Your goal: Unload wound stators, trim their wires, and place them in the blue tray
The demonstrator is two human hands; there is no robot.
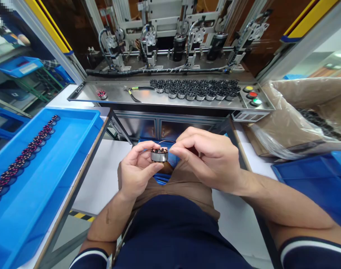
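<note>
On near side of metal ledge [118, 89]: wound core [159, 156], left hand [134, 168] clamped round its sides. Right hand [209, 160] has thumb and forefinger together, apparently on thin wire [167, 141] arching from core. Step looks like handling wire end; next move likely calls for steady core, gentle control. Pliers [135, 88] on ledge, beside black-topped cores [200, 90].

I saw that the steel counter [117, 98] carried one pink-dotted part [102, 95], yellow-black pliers [135, 88] and many black-topped rings [200, 93].
</note>
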